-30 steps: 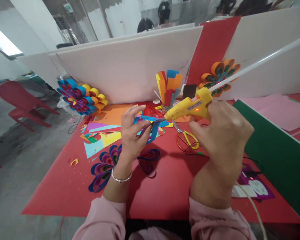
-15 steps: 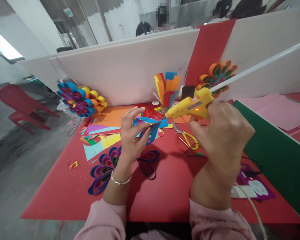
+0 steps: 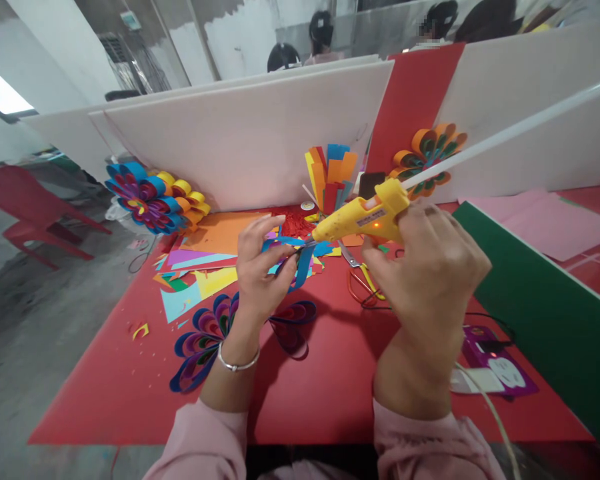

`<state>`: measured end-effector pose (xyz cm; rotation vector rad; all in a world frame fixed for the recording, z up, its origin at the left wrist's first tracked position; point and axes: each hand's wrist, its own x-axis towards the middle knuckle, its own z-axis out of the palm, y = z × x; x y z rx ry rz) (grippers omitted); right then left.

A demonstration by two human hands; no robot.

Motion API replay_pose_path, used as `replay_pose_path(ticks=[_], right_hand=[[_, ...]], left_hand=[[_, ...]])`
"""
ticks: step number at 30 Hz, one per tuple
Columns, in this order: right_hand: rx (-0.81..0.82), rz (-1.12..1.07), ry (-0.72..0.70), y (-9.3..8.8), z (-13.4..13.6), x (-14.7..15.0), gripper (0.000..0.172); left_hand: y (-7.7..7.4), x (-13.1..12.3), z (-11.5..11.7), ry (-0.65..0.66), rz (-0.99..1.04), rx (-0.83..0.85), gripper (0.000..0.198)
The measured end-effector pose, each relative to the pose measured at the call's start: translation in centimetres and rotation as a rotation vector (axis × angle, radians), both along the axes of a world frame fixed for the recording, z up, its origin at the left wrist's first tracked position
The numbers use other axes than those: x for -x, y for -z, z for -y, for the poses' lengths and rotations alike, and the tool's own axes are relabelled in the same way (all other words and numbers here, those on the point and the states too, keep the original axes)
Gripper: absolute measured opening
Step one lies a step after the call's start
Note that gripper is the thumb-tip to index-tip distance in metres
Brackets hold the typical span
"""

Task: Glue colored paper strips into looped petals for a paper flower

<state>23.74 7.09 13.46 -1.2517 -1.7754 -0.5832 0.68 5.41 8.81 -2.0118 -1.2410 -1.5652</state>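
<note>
A blown-out white patch (image 3: 3, 87) glares at the upper left, while the room is moderately lit, with soft-edged shadows on the red tabletop (image 3: 325, 400) at lower centre. A faint highlight runs along the white stick (image 3: 510, 133) at upper right, and an orange light glows on the yellow glue gun (image 3: 347, 221). Wide-angle stretching and smeary blur soften the red chair (image 3: 15, 187) at far left, and pixelation covers a spot at upper right.
</note>
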Motion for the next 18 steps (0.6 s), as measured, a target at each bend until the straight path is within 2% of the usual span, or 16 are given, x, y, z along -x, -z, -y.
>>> replay_pose_path(ticks=[5, 13, 18], right_hand=[[-0.056, -0.068, -0.038, 0.09, 0.27, 0.26, 0.03], [0.092, -0.061, -0.025, -0.19, 0.12, -0.46, 0.026], [0.052, -0.047, 0.012, -0.08, -0.31, -0.65, 0.025]], left_hand=[[0.01, -0.03, -0.04, -0.031, 0.014, -0.01, 0.006], [0.13, 0.1, -0.1, -0.06, 0.086, 0.026, 0.01], [0.2, 0.0, -0.12, -0.016, 0.144, 0.035, 0.007]])
